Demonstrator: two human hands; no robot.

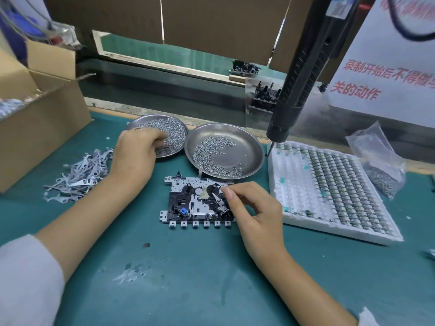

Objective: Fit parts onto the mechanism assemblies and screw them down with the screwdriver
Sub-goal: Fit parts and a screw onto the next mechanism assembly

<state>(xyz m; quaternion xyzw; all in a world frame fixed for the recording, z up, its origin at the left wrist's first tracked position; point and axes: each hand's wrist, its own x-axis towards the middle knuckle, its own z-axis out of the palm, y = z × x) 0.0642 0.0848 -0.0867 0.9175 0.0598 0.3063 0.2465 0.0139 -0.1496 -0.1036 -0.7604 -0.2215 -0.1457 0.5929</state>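
A mechanism assembly point(197, 203) lies flat on the green mat point(211, 278), just in front of two steel dishes. The right hand point(254, 212) rests over its right end, thumb and forefinger pinched together at a small metal lever point(220, 201) seated there; whether they hold a screw cannot be told. The left hand point(136, 154) reaches into the left dish point(131, 124), fingers curled down among the screws point(174, 132). The step in hand appears to be fitting the part and fetching a fastener. The next move likely calls for setting a screw in the lever's hole, then bringing down the hanging screwdriver point(294, 90), untouched above the foam tray point(334, 191).
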